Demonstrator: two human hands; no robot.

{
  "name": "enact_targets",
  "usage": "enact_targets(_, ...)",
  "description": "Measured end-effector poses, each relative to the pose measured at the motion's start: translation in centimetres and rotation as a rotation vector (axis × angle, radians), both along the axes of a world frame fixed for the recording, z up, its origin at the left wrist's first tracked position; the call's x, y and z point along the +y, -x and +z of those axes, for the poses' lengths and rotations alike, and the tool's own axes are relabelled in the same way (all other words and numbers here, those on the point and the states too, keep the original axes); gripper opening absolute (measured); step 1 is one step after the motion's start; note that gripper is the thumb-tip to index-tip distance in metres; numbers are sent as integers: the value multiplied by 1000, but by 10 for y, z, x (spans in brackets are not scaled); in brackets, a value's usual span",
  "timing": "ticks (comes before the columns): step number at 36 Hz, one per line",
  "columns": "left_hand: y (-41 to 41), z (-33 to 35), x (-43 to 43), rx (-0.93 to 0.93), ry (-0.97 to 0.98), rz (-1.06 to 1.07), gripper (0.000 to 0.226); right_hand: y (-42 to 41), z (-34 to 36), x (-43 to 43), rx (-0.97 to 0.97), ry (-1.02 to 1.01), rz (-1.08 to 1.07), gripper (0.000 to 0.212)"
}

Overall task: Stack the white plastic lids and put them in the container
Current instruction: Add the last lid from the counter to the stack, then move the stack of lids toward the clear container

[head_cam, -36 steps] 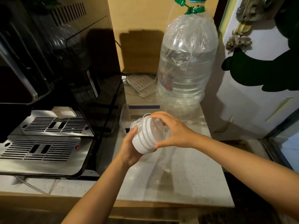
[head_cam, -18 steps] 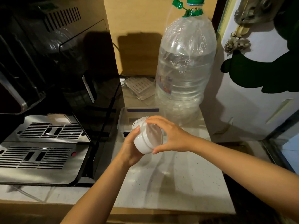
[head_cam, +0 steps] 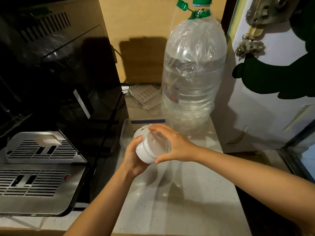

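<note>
A stack of white plastic lids is held tilted above the counter, its open face turned to the right. My left hand cups the stack from below and behind. My right hand wraps over the front lid, thumb under, fingers on top. Just behind the stack stands a clear plastic container with a dark blue strip on its far rim; the lids and hands hide most of it.
A big water bottle with a green cap stands behind the container. A black coffee machine with a steel drip tray fills the left. The pale counter ends at a front edge; a white door is on the right.
The lid stack and both hands have drifted slightly away from me toward the container, and the stack looks pressed a little tighter. Both hands keep their hold.
</note>
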State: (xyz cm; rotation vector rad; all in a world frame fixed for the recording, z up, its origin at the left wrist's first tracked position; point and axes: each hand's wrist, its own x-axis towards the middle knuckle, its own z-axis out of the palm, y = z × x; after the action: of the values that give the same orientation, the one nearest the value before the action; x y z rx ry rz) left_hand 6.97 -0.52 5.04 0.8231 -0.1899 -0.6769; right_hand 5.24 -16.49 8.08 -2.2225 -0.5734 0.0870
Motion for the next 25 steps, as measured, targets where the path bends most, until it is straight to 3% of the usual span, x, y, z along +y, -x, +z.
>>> enact_targets(9, -29, 13, -3, -55, 35, 66, 67, -28, 4, -4, 2, -139, -99, 94)
enact_targets(13, -40, 21, -7, -100, 85, 76, 64, -38, 6, -5, 95, -252, -148, 95)
enact_targets(19, -54, 23, -18, 3, 84, 114, 88, -54, 8, -10, 166, -316, -139, 87)
enact_targets(25, -68, 19, -25, 56, 43, 125, 87, -70, 5, -16, 197, -350, -156, 85)
